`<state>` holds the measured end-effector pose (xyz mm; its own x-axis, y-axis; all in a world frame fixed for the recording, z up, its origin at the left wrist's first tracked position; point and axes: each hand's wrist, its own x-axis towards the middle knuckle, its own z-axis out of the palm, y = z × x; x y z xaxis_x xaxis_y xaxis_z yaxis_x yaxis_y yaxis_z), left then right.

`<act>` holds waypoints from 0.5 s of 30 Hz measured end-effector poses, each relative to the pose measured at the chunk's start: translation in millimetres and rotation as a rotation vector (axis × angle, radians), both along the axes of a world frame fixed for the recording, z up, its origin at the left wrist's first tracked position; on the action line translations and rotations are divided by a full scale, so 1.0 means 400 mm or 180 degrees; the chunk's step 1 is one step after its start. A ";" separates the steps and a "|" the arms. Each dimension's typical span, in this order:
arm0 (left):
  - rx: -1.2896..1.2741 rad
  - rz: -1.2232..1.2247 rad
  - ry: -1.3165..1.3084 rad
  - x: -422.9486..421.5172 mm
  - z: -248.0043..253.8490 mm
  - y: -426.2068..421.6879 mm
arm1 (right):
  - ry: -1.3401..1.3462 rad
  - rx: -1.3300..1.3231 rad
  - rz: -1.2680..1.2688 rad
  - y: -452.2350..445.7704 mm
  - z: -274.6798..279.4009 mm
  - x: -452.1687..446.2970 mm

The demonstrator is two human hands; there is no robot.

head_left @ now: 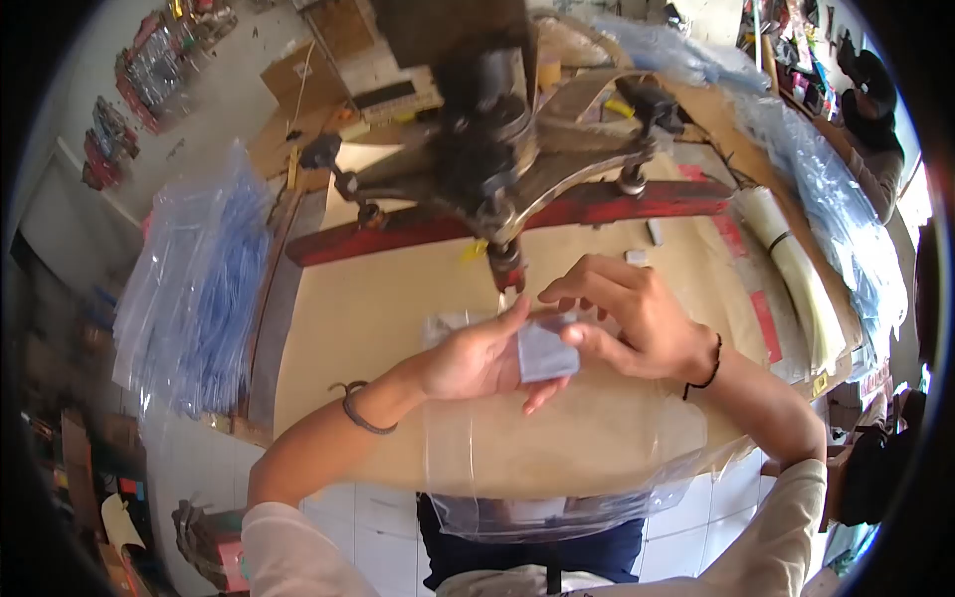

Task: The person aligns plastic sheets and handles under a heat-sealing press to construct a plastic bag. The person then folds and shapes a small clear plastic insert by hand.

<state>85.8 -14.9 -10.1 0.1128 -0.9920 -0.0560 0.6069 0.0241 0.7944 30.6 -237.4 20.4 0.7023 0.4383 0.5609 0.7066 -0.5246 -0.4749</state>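
Note:
My left hand (473,360) is palm up, with a small bluish clear plastic piece (547,350) held across its fingers. It may be a stack of pieces; the layers are hard to make out. Just to the right hovers my right hand (637,323), fingers bent and thumb apart from them. Its thumb tip is at the plastic's edge, and I cannot tell whether it touches. Beneath both hands a large clear plastic sheet or bag (567,448) lies over the tan board (338,308) and hangs past the front edge.
Above the board stands a press head with a red bar (398,237). Stacked clear plastic bags (189,289) lie at left, a pale roll (796,269) and more plastic (846,229) at right. A small white block (636,257) rests behind my right hand. Another person (870,129) is at upper right.

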 end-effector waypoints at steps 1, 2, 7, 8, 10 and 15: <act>-0.0062 0.0186 0.0145 0.003 0.000 0.001 | -0.0024 0.0046 0.0099 0.007 0.001 -0.002; -0.0099 0.0037 0.0227 0.013 -0.008 0.004 | 0.0443 -0.0191 -0.0023 0.011 0.013 -0.017; 0.0415 0.0377 -0.0292 -0.015 0.026 -0.005 | 0.0324 -0.0069 -0.0045 0.036 -0.021 -0.019; 0.0360 0.0262 -0.0493 -0.013 0.014 -0.002 | 0.0434 0.0089 -0.0003 0.040 -0.028 -0.019; 0.0538 0.0272 -0.0715 -0.025 0.022 0.000 | 0.0564 0.0326 0.0110 0.042 -0.040 -0.016; 0.0692 0.0208 -0.0866 -0.028 0.010 0.002 | 0.1168 0.0640 -0.0071 0.050 -0.020 -0.035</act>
